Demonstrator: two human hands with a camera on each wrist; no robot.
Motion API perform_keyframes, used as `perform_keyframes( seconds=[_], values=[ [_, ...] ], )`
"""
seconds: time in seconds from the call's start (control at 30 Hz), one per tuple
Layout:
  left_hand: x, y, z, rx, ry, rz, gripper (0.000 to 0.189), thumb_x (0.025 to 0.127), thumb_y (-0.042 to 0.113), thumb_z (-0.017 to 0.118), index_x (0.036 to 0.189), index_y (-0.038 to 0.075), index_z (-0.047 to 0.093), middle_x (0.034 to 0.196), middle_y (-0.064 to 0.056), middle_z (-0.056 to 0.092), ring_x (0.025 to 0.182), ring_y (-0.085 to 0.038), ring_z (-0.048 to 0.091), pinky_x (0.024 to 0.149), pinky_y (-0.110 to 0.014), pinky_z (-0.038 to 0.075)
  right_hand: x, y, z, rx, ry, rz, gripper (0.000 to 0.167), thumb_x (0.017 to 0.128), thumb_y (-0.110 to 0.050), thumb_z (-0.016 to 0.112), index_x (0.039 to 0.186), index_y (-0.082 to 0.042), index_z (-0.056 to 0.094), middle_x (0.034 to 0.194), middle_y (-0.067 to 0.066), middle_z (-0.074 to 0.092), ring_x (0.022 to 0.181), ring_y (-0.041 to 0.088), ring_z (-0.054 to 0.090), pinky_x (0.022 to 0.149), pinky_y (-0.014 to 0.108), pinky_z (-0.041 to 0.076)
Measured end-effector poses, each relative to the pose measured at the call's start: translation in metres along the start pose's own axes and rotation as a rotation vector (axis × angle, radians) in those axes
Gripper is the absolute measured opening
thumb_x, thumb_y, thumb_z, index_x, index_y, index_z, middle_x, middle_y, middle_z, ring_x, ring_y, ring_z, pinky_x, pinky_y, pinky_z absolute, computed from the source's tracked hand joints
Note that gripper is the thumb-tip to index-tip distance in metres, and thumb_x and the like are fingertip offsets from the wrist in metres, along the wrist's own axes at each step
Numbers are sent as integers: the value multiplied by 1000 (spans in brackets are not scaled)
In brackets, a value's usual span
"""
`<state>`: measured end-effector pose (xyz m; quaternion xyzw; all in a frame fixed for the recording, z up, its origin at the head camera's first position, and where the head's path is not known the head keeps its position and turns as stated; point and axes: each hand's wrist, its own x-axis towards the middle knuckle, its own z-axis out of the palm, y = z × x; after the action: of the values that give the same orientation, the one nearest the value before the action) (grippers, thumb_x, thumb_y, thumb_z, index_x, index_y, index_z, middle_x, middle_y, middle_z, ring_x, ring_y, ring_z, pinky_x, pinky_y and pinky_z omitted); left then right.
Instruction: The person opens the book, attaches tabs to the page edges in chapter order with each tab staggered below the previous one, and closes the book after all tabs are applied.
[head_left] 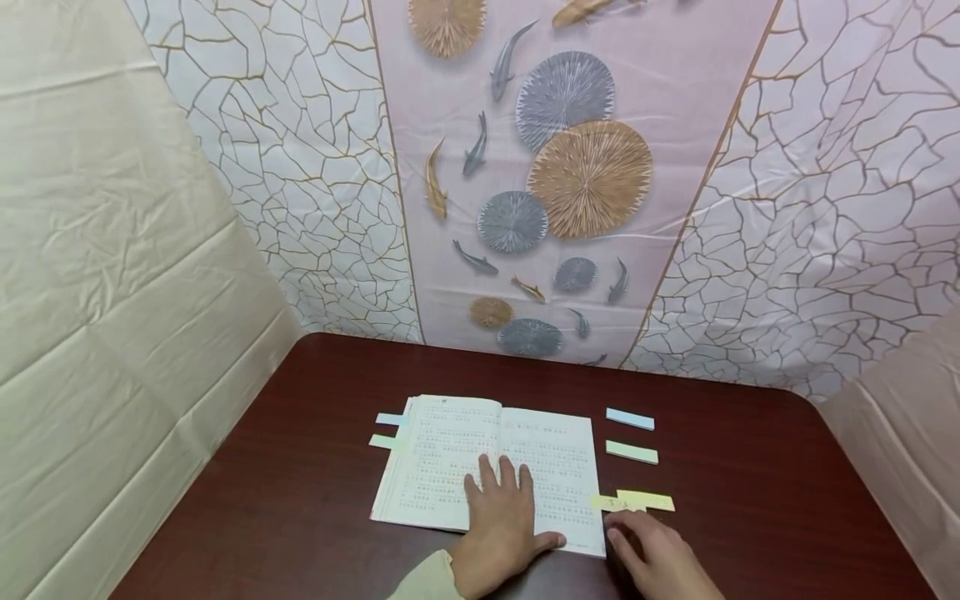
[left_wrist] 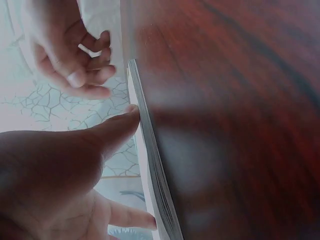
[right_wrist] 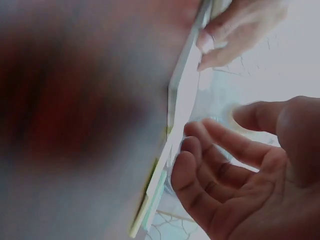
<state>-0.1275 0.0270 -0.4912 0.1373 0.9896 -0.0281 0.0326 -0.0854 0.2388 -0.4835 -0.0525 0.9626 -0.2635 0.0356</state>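
Note:
An open book (head_left: 555, 462) with printed pages lies on the table. My left hand (head_left: 497, 521) rests flat on it near the spine, fingers spread and thumb out on the right page. Beyond the lower right page edge is my right hand (head_left: 660, 557), its fingers loosely bent. The right wrist view shows its thumb apart from the fingers, with nothing between them. Just above those fingertips, a yellow sticky tab (head_left: 602, 502) with marks on it sticks out from the right page. It meets or overlaps a yellow sticky-note pad (head_left: 656, 500) beside the book.
Right of the book lie a blue sticky-note pad (head_left: 630, 418) and a green one (head_left: 632, 452). From the left page edge stick out a blue tab (head_left: 391, 419) and a green tab (head_left: 382, 442). Patterned cloth (head_left: 345, 250) hangs behind the dark red table (head_left: 247, 492).

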Motion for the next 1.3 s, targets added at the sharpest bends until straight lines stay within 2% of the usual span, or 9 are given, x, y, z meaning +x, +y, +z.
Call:
perform_keyframes(
  seconds=[0.2,0.33,0.5,0.67,0.83,1.0,1.1,1.17,1.3],
  values=[
    [0,1,0,1,-19,6,108,76,92,63,152,16,56,153,-17,53,146,-44,45,108,-59,47,-6,-2,20,-122,-23,-97,25,92,-20,82,114,-9,77,101,-2,61,90,20,62,80,39,55],
    [1,-8,-1,-52,-12,58,102,79,87,65,152,16,56,154,-17,53,146,-44,46,107,-57,48,-8,-13,27,-161,2,-73,32,87,-18,87,113,-2,76,99,4,60,89,23,61,77,42,54],
    [-1,-41,-3,-156,16,194,101,76,74,81,154,16,53,159,-19,46,143,-40,48,104,-54,50,-4,-32,31,-114,-36,42,16,90,-8,83,95,-2,69,95,14,57,80,24,58,65,42,51],
    [-4,-88,-9,-215,-27,372,101,75,51,95,156,12,49,160,-18,45,142,-32,51,106,-47,52,0,-44,31,-113,-28,77,26,90,-2,81,81,-6,57,87,12,51,72,21,51,61,40,46],
    [-10,-124,-7,-97,23,544,78,85,44,89,149,16,57,151,-8,55,135,-22,58,99,-39,56,0,-45,29,-133,-30,69,26,89,-4,83,82,-6,58,86,12,52,72,21,54,62,40,48],
    [-19,-135,0,135,209,649,59,94,38,79,145,12,61,144,-7,62,129,-18,63,92,-33,58,1,-45,28,-124,-45,102,24,89,-5,83,82,-6,60,85,11,52,71,21,54,61,40,49],
    [-27,-132,4,249,296,643,55,95,32,77,144,12,61,143,-6,63,128,-17,65,88,-32,59,1,-48,28,-142,-25,112,27,89,-5,83,79,-7,59,84,10,51,71,21,53,59,41,49],
    [-33,-129,6,289,310,582,54,94,24,77,145,16,60,146,-6,62,130,-19,63,94,-37,58,0,-48,29,-164,-10,106,28,88,-6,84,78,-7,58,83,10,51,70,21,54,57,42,50],
    [-44,-127,11,198,301,322,72,81,21,87,147,16,58,154,-14,54,141,-33,54,108,-60,47,-1,-49,31,-197,-17,120,26,87,-9,85,78,-9,61,84,11,53,71,24,58,55,47,53]
  ],
)
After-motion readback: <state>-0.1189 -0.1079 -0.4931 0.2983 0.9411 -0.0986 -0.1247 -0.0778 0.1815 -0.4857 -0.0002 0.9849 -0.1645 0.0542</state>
